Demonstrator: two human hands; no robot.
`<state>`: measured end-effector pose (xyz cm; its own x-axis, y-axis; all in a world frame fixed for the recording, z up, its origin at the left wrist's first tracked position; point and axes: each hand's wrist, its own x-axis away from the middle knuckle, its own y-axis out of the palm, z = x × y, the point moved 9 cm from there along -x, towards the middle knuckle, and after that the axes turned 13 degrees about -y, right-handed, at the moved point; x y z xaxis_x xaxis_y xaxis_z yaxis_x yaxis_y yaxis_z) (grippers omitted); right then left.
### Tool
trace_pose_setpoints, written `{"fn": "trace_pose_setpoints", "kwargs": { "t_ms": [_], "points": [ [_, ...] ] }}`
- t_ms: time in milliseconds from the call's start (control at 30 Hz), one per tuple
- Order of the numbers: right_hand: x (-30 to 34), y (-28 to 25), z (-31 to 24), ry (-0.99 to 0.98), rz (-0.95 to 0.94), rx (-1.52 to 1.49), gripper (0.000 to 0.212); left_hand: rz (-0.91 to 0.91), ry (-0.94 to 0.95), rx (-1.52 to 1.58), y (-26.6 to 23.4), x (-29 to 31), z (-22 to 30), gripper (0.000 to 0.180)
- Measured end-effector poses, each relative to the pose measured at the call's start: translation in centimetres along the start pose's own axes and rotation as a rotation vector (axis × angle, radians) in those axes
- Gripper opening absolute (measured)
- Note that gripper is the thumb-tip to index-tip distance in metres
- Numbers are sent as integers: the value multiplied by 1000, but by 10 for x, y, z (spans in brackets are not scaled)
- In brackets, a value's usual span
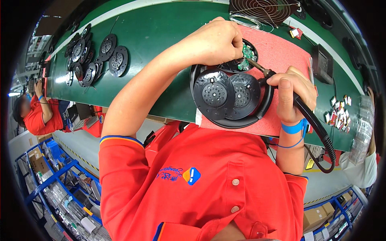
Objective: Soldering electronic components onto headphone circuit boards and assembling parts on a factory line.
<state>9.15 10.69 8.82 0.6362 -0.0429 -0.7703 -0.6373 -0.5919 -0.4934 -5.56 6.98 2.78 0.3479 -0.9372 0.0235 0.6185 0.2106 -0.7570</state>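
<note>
My right hand [295, 94] grips a soldering iron [311, 116] by its black handle. The iron's metal tip reaches left to a green circuit board [248, 55] in an open black round housing. My left hand [217, 42] is at the housing's left side with its fingers pinched together; whatever they hold is hidden. Just in front of the housing, two black round speaker plates [213, 94] with perforated centres overlap inside a curved black headband [257, 120]. All of this rests on a pink foam mat [289, 46].
Several loose speaker plates [118, 61] are piled on the green table [157, 24] to the left. A fan with a round grille [263, 9] and solder wire coil [251, 22] are at the back. Small battery packs [339, 116] and a black box [322, 63] lie right. A person [40, 114] sits far left.
</note>
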Motion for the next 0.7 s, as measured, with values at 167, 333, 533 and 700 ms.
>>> {"fn": "trace_pose_setpoints", "kwargs": {
  "t_ms": [167,333,533,700],
  "points": [
    [-1,1,-1,-6,-6,-9,26,-52,-35,-9,1,-3,1,15],
    [-1,-5,-4,-32,53,-13,27,-99,-103,18,3,-3,-3,15],
    [0,-8,-4,-18,67,-11,28,-66,-66,11,1,0,1,14],
    [2,-10,-1,-7,93,-15,27,64,-13,66,-3,7,2,10]
  ]
}}
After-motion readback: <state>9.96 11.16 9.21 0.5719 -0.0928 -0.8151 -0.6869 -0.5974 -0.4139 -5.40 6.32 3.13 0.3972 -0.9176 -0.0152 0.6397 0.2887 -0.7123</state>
